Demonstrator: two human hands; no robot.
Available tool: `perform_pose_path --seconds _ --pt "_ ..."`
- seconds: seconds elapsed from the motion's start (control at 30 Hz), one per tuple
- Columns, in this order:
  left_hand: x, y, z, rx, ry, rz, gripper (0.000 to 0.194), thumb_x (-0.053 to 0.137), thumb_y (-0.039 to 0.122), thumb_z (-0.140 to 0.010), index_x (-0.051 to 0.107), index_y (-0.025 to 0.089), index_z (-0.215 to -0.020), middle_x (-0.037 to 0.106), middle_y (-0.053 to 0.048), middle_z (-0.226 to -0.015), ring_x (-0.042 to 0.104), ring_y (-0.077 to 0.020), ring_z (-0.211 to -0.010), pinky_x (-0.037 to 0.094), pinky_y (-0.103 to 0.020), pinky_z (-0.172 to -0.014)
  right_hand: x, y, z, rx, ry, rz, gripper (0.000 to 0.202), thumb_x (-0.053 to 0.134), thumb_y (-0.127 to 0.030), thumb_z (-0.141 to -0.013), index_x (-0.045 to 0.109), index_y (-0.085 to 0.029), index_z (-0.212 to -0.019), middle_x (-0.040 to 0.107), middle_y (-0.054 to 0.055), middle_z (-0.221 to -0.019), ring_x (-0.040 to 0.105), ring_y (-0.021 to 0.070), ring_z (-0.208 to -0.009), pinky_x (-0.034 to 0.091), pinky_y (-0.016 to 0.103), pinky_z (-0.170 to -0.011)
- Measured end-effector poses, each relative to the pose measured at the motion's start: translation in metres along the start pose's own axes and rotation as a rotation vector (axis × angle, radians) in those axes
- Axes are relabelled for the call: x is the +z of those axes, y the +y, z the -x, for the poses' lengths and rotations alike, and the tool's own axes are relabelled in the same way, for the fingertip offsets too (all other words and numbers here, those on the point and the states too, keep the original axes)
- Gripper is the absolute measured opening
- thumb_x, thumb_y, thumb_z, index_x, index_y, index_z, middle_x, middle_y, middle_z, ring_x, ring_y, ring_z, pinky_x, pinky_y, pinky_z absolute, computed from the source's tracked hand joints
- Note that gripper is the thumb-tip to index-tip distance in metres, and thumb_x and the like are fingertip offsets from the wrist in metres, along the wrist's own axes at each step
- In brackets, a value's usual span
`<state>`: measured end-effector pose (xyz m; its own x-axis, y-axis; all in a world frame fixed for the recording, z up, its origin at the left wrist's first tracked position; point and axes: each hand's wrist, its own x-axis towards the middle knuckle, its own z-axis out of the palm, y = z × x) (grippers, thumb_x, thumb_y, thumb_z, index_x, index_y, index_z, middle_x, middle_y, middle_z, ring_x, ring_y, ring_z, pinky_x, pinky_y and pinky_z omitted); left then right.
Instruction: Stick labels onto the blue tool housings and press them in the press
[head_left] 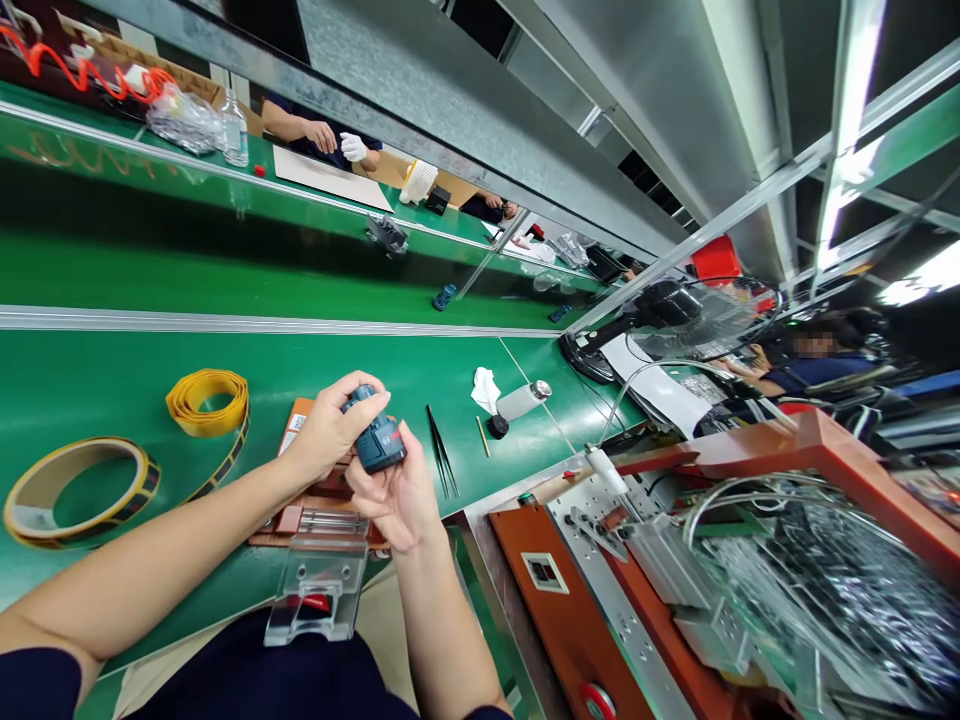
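Between my two hands is a small dark blue-grey battery pack [380, 443] with a red mark and pale lettering on its side. My left hand [330, 425] grips its upper end, thumb across the top. Fingers and thumb of my right hand [397, 490] close on its lower end. Below my hands sits an orange-brown fixture [289, 520] with metal rods and a clear plastic plate [319, 580] at its front; my hands hide part of it. Black tweezers [442, 450] lie on the green bench just right of my right hand.
Left lie a yellow label roll [210, 400] and a larger tape roll [82, 490]. Right are a thin stick [483, 437], a white bottle [525, 400], crumpled tissue [486, 388], a black fan [660, 310] and an orange-framed machine [570, 600]. Co-workers' hands [322, 137] show beyond the green conveyor [300, 270].
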<state>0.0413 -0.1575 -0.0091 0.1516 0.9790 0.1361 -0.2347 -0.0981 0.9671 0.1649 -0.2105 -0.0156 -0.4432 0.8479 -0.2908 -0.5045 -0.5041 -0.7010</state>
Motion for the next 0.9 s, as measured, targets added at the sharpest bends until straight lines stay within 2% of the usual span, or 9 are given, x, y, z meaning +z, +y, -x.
perform_pose_path --seconds 0.1,0.2,0.43,0.5,0.57,0.67,0.73,0.83,0.9 --pt "-0.002 0.0 0.001 0.034 0.026 -0.198 0.03 0.062 0.048 -0.088 0.057 0.02 -0.076 0.051 0.004 -0.07 0.047 -0.0133 -0.064 0.04 -0.024 -0.06 0.001 0.009 0.002 -0.081 0.124 0.141 0.061 0.056 -0.079 -0.082 0.055 -0.02 -0.098 0.054 -0.002 -0.064 0.027 0.0062 -0.046 0.009 0.017 -0.037" --pt "-0.005 0.002 0.002 0.025 0.025 -0.387 0.03 0.057 0.047 -0.089 0.054 0.021 -0.074 0.048 0.005 -0.066 0.045 -0.0143 -0.063 0.037 -0.026 -0.061 -0.002 0.017 0.003 -0.203 0.254 0.377 0.056 0.053 -0.078 -0.087 0.053 -0.023 -0.097 0.054 -0.001 -0.07 0.035 0.0077 -0.05 0.017 0.018 -0.04" --pt "-0.006 0.0 0.004 0.116 0.062 -0.65 0.024 0.054 0.042 -0.09 0.052 0.022 -0.077 0.054 0.003 -0.072 0.048 -0.0161 -0.069 0.035 -0.029 -0.066 -0.012 0.02 -0.002 -0.325 0.262 0.599 0.047 0.047 -0.071 -0.094 0.052 -0.025 -0.098 0.045 -0.002 -0.075 0.036 0.0093 -0.052 0.024 0.022 -0.04" --pt "-0.007 -0.001 0.003 0.148 0.031 -0.626 0.022 0.055 0.041 -0.09 0.054 0.022 -0.079 0.055 0.003 -0.076 0.05 -0.0161 -0.071 0.037 -0.028 -0.069 -0.015 0.019 -0.002 -0.333 0.266 0.626 0.043 0.049 -0.067 -0.095 0.053 -0.025 -0.101 0.044 -0.003 -0.074 0.037 0.0085 -0.05 0.028 0.022 -0.039" --pt "-0.009 -0.001 0.0 0.144 -0.023 -0.54 0.022 0.056 0.041 -0.091 0.056 0.021 -0.081 0.056 0.003 -0.077 0.051 -0.0156 -0.072 0.039 -0.027 -0.069 -0.016 0.017 0.0 -0.331 0.242 0.637 0.039 0.055 -0.062 -0.095 0.054 -0.025 -0.108 0.049 -0.004 -0.075 0.045 0.0088 -0.05 0.038 0.022 -0.041" --pt "-0.012 0.0 -0.004 0.103 -0.074 -0.379 0.023 0.06 0.043 -0.091 0.062 0.021 -0.087 0.06 0.003 -0.082 0.055 -0.0151 -0.076 0.043 -0.026 -0.072 -0.015 0.014 0.004 -0.375 0.185 0.604 0.042 0.068 -0.05 -0.089 0.055 -0.026 -0.122 0.062 0.001 -0.098 0.063 0.0128 -0.069 0.059 0.029 -0.063" --pt "-0.012 0.0 -0.006 0.078 -0.084 -0.288 0.025 0.064 0.045 -0.09 0.067 0.02 -0.095 0.065 0.0 -0.093 0.058 -0.0161 -0.084 0.046 -0.025 -0.077 -0.013 0.013 0.006 -0.43 0.2 0.564 0.047 0.072 -0.044 -0.086 0.055 -0.026 -0.126 0.063 0.004 -0.113 0.068 0.0161 -0.084 0.062 0.034 -0.078" --pt "-0.009 0.0 -0.006 0.002 -0.078 -0.106 0.038 0.072 0.048 -0.086 0.07 0.02 -0.111 0.068 -0.004 -0.109 0.062 -0.0189 -0.095 0.05 -0.026 -0.081 -0.012 0.012 0.006 -0.521 0.3 0.553 0.051 0.077 -0.038 -0.082 0.057 -0.024 -0.126 0.066 0.005 -0.118 0.069 0.0194 -0.098 0.061 0.035 -0.088" --pt "-0.007 -0.001 -0.005 -0.059 -0.064 0.011 0.048 0.076 0.052 -0.082 0.068 0.019 -0.116 0.069 -0.006 -0.109 0.064 -0.0201 -0.096 0.053 -0.027 -0.082 -0.014 0.011 0.005 -0.586 0.365 0.575 0.054 0.08 -0.035 -0.079 0.057 -0.023 -0.126 0.067 0.006 -0.12 0.068 0.0202 -0.105 0.059 0.035 -0.093"
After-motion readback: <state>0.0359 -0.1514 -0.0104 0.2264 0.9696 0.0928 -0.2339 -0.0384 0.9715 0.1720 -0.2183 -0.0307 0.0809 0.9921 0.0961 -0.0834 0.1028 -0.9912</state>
